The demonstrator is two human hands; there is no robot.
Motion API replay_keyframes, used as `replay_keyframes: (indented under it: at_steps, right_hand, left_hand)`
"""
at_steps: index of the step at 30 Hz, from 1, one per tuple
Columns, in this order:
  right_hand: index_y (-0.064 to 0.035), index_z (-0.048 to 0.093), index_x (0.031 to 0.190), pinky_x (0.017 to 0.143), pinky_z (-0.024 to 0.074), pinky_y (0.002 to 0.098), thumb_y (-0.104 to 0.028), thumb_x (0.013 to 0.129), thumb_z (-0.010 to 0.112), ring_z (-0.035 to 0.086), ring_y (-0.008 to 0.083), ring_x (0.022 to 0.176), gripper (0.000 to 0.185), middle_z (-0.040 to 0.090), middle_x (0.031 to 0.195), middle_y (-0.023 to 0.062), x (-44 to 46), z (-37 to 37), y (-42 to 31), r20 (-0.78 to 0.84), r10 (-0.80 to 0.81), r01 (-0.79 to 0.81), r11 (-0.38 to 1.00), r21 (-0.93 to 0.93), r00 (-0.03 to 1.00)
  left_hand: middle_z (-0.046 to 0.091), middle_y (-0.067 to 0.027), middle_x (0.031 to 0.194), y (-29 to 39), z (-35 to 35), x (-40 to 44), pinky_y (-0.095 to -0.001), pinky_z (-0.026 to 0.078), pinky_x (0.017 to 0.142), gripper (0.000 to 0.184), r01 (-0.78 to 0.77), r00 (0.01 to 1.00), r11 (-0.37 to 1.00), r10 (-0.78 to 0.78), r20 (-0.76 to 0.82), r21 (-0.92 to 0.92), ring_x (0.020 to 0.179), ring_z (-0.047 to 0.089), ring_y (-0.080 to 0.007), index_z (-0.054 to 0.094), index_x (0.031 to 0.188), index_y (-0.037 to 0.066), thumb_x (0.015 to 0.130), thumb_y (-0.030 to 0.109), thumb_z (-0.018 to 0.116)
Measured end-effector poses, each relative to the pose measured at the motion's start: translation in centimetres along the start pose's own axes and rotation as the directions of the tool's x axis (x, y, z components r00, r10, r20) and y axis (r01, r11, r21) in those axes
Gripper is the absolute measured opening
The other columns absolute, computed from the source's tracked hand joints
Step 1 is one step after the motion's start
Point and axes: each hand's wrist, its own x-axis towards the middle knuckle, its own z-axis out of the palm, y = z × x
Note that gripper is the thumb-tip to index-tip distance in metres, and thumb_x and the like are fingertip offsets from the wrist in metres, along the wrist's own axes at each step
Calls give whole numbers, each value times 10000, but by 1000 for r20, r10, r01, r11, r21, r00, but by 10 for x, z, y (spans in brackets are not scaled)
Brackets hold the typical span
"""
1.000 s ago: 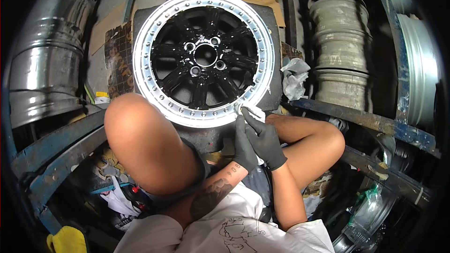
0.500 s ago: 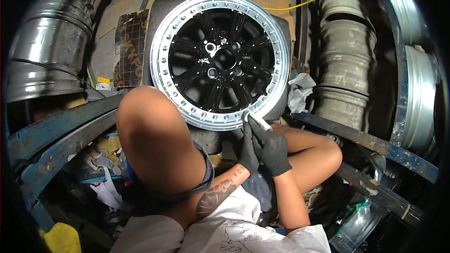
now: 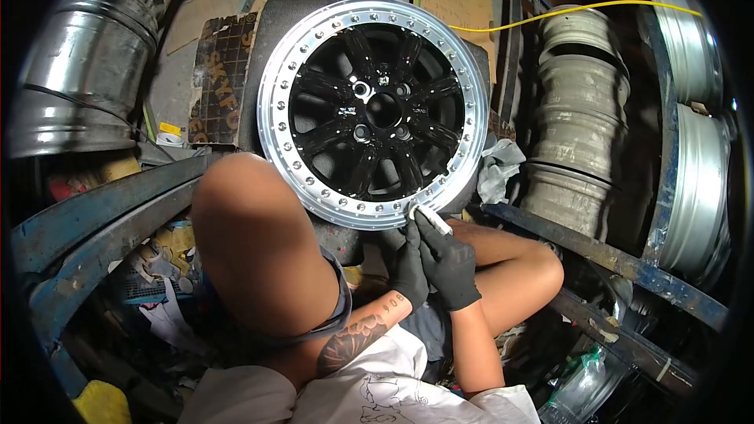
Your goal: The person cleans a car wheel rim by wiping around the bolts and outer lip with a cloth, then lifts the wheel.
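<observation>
A wheel (image 3: 382, 151) with glossy black spokes and a polished silver lip (image 3: 276, 122) lies face up in front of my knees. Small bolts or studs ring the lip. At its lower edge, my gloved right hand (image 3: 449, 263) is closed around a small white piece (image 3: 433, 220), perhaps folded cloth, whose tip meets the lip. My left hand (image 3: 408, 268), also in a dark glove, sits close against the right one. Its fingers are pressed together just under the lip, and whatever they pinch is hidden.
Several dull wheel barrels (image 3: 573, 126) are stacked at the right, beside a blue metal frame (image 3: 667, 141). Polished barrels (image 3: 86, 71) stand at the left. A yellow cable (image 3: 550, 13) crosses behind the wheel, and a crumpled grey cloth (image 3: 500, 169) lies at its right.
The view has shifted, so the wheel and hands sit slightly lower in the picture. Both hands stay at the lower lip with the white piece, its tip in nearly the same spot.
</observation>
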Motion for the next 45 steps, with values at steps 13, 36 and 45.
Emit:
replay_keyframes:
  at_steps: [13,36,45]
  right_hand:
    - [-81,662,1403,875,579,406,-153,940,693,764,358,1025,469,721,1153,275,-2,4,11,-33,103,-81,912,402,994]
    - [-215,673,1399,803,576,485,-263,977,638,713,436,888,426,711,1021,265,8,-22,7,77,51,-70,960,273,996]
    - [22,557,1475,1120,443,339,-17,974,609,616,185,1290,505,670,1408,180,11,-10,34,169,75,-172,710,682,983]
  left_hand:
    - [567,-75,1441,89,-29,-49,-335,466,1089,627,-161,983,985,154,103,66,1279,571,-192,452,1550,142,1096,574,431]
    - [571,-88,1434,11,32,-12,-340,479,1079,602,-161,973,971,125,196,178,1270,582,-202,458,1539,129,1107,547,425]
    - [573,-93,1432,11,36,-7,-342,484,1075,593,-168,973,970,135,185,177,1266,586,-206,461,1535,125,1111,536,422]
